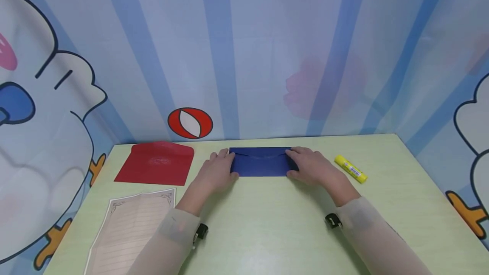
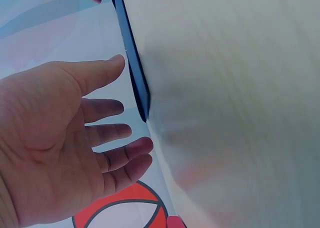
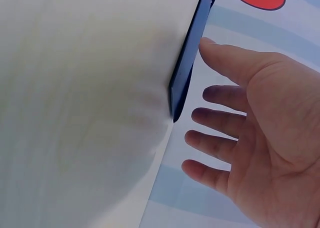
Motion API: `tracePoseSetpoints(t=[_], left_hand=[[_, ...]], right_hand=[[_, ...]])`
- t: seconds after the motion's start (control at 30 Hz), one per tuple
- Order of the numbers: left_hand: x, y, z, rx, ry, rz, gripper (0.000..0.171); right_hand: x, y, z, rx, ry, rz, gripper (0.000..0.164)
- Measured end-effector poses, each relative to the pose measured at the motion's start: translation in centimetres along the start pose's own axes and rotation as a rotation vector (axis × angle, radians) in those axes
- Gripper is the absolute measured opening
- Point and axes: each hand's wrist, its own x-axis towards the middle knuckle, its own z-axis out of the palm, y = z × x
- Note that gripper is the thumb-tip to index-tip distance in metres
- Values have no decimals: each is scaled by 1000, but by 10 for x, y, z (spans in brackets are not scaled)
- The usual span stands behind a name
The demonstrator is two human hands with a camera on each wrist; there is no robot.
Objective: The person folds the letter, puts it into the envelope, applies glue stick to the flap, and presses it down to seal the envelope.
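A dark blue envelope (image 1: pixel 263 166) lies on the table's far part, its flap side up with the flap folded over. At its left end is my left hand (image 1: pixel 217 171), fingers loosely extended over the corner area. My right hand (image 1: pixel 311 166) is at the opposite end in much the same pose. Seen edge-on in the left wrist view, the envelope (image 2: pixel 131 48) stands slightly puffed, with the thumb close over it and the fingers spread beyond its end. The right wrist view likewise has the thumb near the envelope (image 3: pixel 187 58) and the fingers relaxed.
A red envelope (image 1: pixel 153 166) with its flap raised lies at the back left. Nearer, a lined sheet with an ornate border (image 1: pixel 130 224) sits beside my left forearm. Right of my right hand is a yellow glue stick (image 1: pixel 350 169). A printed curtain (image 1: pixel 259 54) hangs behind the table.
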Motion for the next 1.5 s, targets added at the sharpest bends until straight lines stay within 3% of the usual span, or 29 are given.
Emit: tracePoseSetpoints(t=[0.37, 0.73, 1.03, 1.2, 1.5], left_hand=[[-16, -4, -6, 26, 87, 13, 74], [-48, -17, -19, 46, 144, -2, 78], [-80, -45, -27, -13, 154, -124, 83], [-100, -66, -34, -44, 152, -231, 92], [-130, -130, -40, -69, 43, -460, 101]], right_hand=[[-14, -3, -2, 8, 29, 10, 73], [-36, -5, -5, 67, 81, -2, 72], [-52, -7, -3, 77, 107, -26, 70], [-59, -7, -4, 64, 125, -38, 70], [-65, -9, -3, 91, 149, -68, 72]])
